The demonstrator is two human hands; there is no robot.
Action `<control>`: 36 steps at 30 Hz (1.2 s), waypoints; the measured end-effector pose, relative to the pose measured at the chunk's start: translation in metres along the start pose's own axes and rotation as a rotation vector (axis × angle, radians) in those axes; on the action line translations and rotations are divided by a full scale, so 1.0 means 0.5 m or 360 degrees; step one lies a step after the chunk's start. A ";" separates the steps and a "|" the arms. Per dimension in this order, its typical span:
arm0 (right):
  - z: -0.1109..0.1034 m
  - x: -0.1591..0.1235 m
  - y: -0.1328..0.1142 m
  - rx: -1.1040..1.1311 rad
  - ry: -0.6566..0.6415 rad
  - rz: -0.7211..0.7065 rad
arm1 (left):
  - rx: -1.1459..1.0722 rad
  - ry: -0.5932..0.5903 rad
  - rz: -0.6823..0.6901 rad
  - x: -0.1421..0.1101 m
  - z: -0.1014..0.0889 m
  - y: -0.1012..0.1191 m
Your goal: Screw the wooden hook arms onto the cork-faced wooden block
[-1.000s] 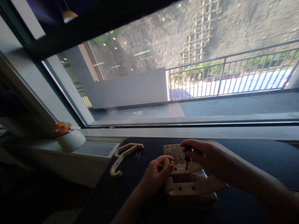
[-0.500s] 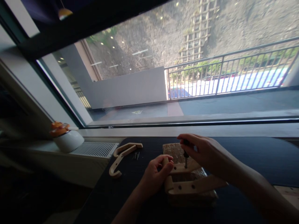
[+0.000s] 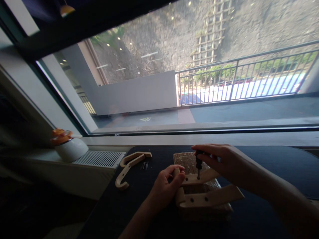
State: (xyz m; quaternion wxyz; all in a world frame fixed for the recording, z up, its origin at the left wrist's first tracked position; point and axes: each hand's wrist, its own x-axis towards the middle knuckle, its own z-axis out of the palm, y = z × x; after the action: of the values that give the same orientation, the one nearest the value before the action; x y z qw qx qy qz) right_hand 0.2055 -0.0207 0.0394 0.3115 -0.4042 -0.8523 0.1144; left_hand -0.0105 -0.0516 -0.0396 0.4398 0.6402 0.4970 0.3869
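Observation:
My right hand (image 3: 219, 158) is closed around the dark handle of a screwdriver (image 3: 198, 163). The tool stands nearly upright, its tip at a hole in a pale wooden hook (image 3: 192, 179). My left hand (image 3: 167, 182) grips the curved end of that same hook, fingers wrapped over it. Both this hook and a second wooden hook (image 3: 213, 198), with two dark holes, lie across a brown block (image 3: 183, 160) with a shiny, wrapped-looking surface. The underside of the held hook is hidden.
On the dark table (image 3: 264, 169), two more wooden hooks (image 3: 131, 167) lie at the left beside several loose screws (image 3: 145, 165). A white container with an orange top (image 3: 69, 147) stands on the ledge next to a vent grille (image 3: 99, 158). A large window (image 3: 149, 96) rises behind the table.
My right hand has shifted slightly right and its fingers have turned on the screwdriver handle, showing more of it. My left hand and the hooks stay in place.

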 end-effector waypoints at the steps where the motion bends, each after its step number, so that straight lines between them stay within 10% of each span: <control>1: -0.001 0.001 0.000 -0.0026 0.0031 0.0015 | -0.0002 0.0002 -0.0012 0.000 0.001 0.000; 13: 0.014 0.002 -0.009 0.0008 0.0138 -0.0017 | 0.0005 0.0012 0.0014 0.000 0.003 -0.003; 25: -0.004 -0.004 -0.014 0.0428 -0.0170 0.0034 | -0.0016 0.0009 0.0021 -0.002 0.002 0.000; 36: 0.005 0.006 -0.007 0.0130 0.0103 0.0093 | 0.0011 0.0018 -0.0002 -0.004 0.003 0.005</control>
State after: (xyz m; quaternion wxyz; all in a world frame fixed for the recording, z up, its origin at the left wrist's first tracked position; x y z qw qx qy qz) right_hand 0.2002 -0.0206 0.0406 0.3518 -0.4192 -0.8243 0.1449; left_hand -0.0085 -0.0540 -0.0379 0.4350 0.6391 0.5013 0.3885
